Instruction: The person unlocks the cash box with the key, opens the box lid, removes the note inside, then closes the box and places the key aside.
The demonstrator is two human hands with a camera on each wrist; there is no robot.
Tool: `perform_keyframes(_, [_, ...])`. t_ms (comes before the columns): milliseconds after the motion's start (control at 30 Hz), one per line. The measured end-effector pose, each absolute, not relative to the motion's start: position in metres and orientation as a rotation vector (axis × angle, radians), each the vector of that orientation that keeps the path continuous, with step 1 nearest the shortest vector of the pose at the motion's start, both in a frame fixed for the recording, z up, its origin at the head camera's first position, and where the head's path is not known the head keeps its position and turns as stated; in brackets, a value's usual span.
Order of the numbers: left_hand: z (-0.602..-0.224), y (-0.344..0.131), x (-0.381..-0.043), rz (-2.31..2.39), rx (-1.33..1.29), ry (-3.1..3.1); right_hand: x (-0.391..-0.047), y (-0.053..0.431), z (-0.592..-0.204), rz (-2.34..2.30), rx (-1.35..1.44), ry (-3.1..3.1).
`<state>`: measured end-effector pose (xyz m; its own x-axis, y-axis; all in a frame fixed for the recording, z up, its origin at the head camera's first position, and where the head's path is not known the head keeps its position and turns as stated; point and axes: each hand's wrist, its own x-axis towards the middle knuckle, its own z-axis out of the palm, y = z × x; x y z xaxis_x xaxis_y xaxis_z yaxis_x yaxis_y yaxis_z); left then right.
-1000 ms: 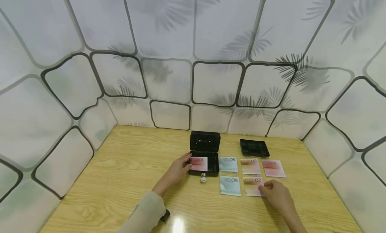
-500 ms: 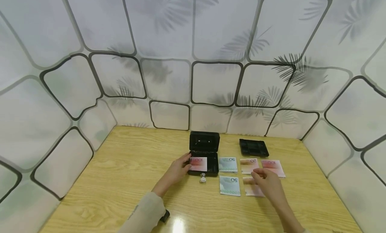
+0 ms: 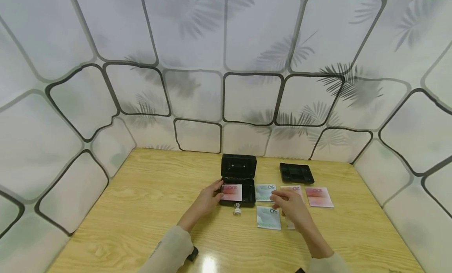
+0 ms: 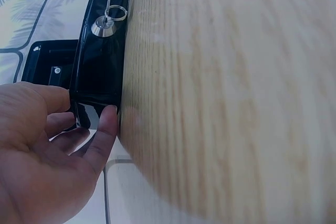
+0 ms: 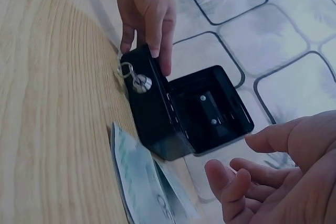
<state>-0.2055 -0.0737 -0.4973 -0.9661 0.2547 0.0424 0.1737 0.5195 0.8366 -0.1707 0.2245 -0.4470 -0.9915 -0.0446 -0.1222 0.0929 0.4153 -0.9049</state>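
A small black cash box (image 3: pixel 247 204) stands with its lid up, a pink 100 note (image 3: pixel 231 193) lying inside. My left hand (image 3: pixel 207 199) holds the box by its left end; in the left wrist view, thumb and fingers grip its corner. My right hand (image 3: pixel 296 210) hovers over the notes just right of the box, with fingers loosely bent and thumb apart in the right wrist view, holding nothing. Beneath and beside it lie two green 50 notes (image 3: pixel 268 219). A 20 note (image 3: pixel 293 188) is partly covered by the hand, another almost entirely.
A key with a ring (image 3: pixel 237 210) sticks out of the lock on the box's front. A black compartment tray (image 3: pixel 296 174) lies at the back right, with another 100 note (image 3: pixel 319 197) in front of it. A patterned curtain (image 3: pixel 197 96) surrounds the wooden table (image 3: pixel 159 175).
My right hand has lifted off the front 20 note and moved left to hover by the 50 notes. The left hand stays on the cash box.
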Motion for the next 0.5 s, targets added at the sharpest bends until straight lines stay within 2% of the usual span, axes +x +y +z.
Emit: perform_keyframes(500, [-0.497,-0.075,-0.206,1.432,0.396,2.677,-0.201,0.174,-0.452,-1.586,-0.092,2.453])
